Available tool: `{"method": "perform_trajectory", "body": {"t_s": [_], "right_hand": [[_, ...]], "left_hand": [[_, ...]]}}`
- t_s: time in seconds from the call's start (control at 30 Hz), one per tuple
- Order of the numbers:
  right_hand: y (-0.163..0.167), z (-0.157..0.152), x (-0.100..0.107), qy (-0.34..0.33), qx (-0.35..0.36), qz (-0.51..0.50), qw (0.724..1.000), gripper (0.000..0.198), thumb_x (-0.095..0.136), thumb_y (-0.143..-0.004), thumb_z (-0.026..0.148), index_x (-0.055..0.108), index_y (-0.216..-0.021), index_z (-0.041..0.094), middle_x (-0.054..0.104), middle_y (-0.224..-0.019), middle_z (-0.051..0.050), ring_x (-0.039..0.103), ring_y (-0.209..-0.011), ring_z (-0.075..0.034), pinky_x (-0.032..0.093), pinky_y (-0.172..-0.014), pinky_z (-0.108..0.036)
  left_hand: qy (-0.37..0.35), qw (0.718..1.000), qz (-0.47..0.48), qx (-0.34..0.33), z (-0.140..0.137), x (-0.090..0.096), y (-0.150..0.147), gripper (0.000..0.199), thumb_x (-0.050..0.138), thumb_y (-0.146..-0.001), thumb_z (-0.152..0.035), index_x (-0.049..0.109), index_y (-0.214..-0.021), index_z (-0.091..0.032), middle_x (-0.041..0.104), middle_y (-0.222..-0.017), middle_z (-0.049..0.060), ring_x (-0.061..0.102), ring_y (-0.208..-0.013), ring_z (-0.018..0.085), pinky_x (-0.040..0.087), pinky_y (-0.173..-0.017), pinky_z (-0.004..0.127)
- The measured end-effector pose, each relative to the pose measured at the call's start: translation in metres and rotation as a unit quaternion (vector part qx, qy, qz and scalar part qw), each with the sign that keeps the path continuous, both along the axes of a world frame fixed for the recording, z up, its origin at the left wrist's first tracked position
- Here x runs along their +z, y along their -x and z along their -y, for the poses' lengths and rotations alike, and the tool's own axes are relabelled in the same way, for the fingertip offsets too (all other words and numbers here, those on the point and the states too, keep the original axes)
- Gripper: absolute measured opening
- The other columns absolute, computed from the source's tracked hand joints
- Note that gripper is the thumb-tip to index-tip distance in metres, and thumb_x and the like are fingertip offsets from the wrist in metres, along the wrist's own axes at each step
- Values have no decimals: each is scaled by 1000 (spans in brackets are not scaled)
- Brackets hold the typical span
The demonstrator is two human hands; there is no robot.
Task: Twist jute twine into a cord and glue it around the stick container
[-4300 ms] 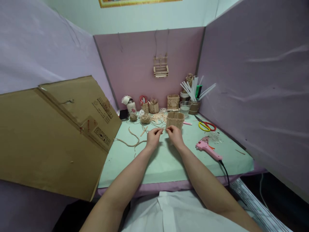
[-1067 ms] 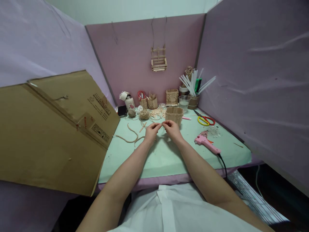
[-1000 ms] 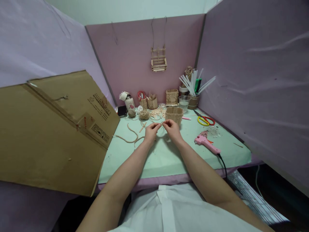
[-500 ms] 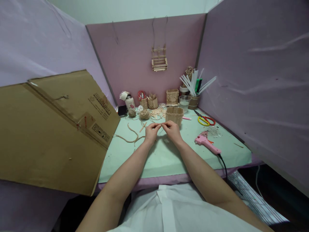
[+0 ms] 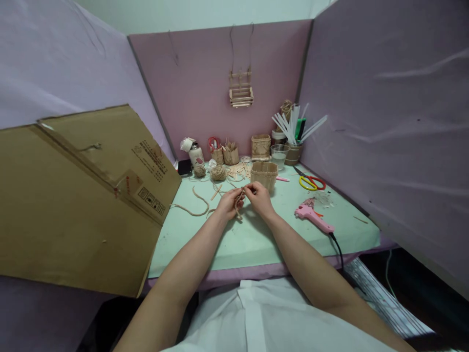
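Head view: left hand (image 5: 228, 203) holds twine cord (image 5: 237, 207) above table (image 5: 252, 249), toward far edge; right hand (image 5: 260, 197) pinches cord's upper part. Firm fingertips, light even tension should limit fraying.

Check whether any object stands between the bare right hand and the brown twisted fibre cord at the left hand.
Nothing visible does. The brown twisted fibre cord hangs at the left hand; the right hand appears to pinch its upper end. The open light-brown wooden container stands beyond the right hand, not between.
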State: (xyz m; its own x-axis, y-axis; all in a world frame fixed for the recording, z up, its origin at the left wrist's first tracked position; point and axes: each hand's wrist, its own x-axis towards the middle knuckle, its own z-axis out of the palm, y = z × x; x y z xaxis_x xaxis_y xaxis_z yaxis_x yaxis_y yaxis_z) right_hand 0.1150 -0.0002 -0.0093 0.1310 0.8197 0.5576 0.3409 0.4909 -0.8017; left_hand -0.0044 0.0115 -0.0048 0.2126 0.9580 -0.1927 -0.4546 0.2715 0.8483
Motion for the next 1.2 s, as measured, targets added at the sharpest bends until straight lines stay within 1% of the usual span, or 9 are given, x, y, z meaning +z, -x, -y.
{"method": "perform_trajectory", "body": {"t_s": [0.1,0.2,0.33,0.43,0.73,0.9,1.0,1.1,1.2], "right_hand": [[-2,-4,0,80,34,-78,993,17,56,-73,34,62,-72,18,62,-71,-2,55,-68,-16,42,-64,-28],[-2,-4,1,106,45,-108,987,20,60,-70,37,63,-71,17,64,-71,-2,55,-67,-15,42,-63,-27],[-3,-2,3,115,44,-128,984,22,61,-69,39,62,-70,18,61,-66,-1,53,-62,-14,40,-59,-26],[-3,-2,3,126,52,-142,980,23,61,-69,41,61,-70,18,59,-62,1,50,-60,-13,39,-57,-25],[-4,-2,3,130,60,-129,981,20,61,-69,38,61,-69,18,60,-68,0,52,-64,-14,40,-62,-26],[-6,-4,1,132,46,-115,983,23,58,-68,42,59,-67,19,57,-62,1,50,-62,-14,39,-60,-27],[-10,-9,-3,124,-3,-123,985,25,56,-67,44,57,-64,19,57,-63,0,49,-62,-15,38,-60,-28],[-14,-15,-8,105,-71,-151,980,25,53,-68,45,54,-64,20,56,-64,-1,48,-63,-16,37,-58,-28],[-16,-19,-11,96,-84,-168,977,27,51,-70,48,53,-66,21,53,-61,-1,47,-61,-16,36,-55,-27]], "left_hand": [[-120,986,-91,70,1,-4,-4,17,69,-72,-27,56,-77,-16,58,-67,-1,56,-59,7,39,-49,15],[-193,967,-143,83,2,-6,-7,21,67,-72,-32,54,-78,-17,59,-70,-2,51,-53,6,35,-46,17],[-186,971,-145,32,4,-4,-7,26,66,-70,-38,53,-78,-17,57,-66,-3,33,-42,3,22,-41,19],[-164,971,-173,-24,5,-1,-6,28,67,-68,-42,56,-72,-16,55,-62,-2,28,-41,4,18,-42,22],[-287,899,-319,89,-1,-7,-1,17,60,-72,-31,66,-70,-16,63,-65,2,55,-65,14,40,-66,26],[-303,881,-356,75,1,-7,-1,19,60,-74,-33,67,-70,-16,64,-63,2,54,-61,13,40,-63,26],[-310,871,-377,51,6,-6,-2,19,61,-74,-33,66,-65,-17,62,-58,0,50,-55,12,37,-57,25],[-322,871,-372,20,11,-4,-5,19,61,-73,-31,64,-60,-17,61,-55,0,47,-52,11,35,-55,25],[-316,879,-357,14,14,-3,-7,20,62,-72,-33,64,-59,-17,61,-54,0,45,-51,11,35,-53,25]]}}
